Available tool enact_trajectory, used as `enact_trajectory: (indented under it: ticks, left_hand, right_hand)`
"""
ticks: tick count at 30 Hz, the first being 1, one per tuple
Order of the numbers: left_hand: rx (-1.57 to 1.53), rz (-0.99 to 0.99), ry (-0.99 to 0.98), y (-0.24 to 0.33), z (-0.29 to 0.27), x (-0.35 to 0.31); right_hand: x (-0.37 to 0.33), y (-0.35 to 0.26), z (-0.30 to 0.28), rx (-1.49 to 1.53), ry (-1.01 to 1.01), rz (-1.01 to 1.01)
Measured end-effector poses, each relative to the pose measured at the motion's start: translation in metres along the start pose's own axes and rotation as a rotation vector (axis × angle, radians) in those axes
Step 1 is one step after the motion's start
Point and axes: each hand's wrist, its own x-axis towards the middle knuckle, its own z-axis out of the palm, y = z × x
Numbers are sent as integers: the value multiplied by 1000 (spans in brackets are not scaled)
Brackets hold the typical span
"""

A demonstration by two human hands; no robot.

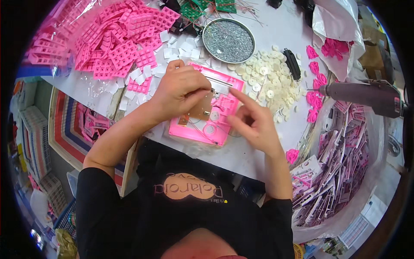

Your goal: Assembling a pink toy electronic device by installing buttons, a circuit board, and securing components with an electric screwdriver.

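Observation:
A pink plastic casing (221, 137) lies open before me at the table's near edge, with thin wires and small round parts inside. My left hand (183, 90) is closed over its left side, finger and thumb pinched at the upper edge of a brown circuit board (200, 110). The hand hides part of the board and casing. On the right, my right hand (255, 125) has its index finger stretched to a small white piece (221, 89) near the casing's upper right. Its thumb stands apart, and nothing shows between the two.
Pink keypads (123, 56) heap at the far left, beside white squares (185, 49). A round tin (253, 43) of screws stands behind white discs (274, 77). An electric screwdriver (366, 95) hangs at right, above a bag of pink-and-white parts (334, 172).

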Motion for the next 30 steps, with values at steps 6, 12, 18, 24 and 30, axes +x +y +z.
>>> enact_trajectory:
  ticks: [6, 12, 18, 24, 30]
  left_hand:
    - [74, 98, -3, 1, -2, 1]
    - [179, 73, -62, 7, -10, 0]
    - [142, 35, -93, 11, -21, -3]
    - [0, -91, -79, 13, -21, 3]
    - [-35, -154, -17, 10, -25, -6]
  right_hand:
    - [19, -10, 20, 324, -116, 17]
    - [-4, -3, -1, 77, -107, -51]
    - [-10, 41, -107, -482, 480, 91]
    - [60, 91, -165, -815, 670, 52]
    - [56, 87, -176, -512, 814, -44]
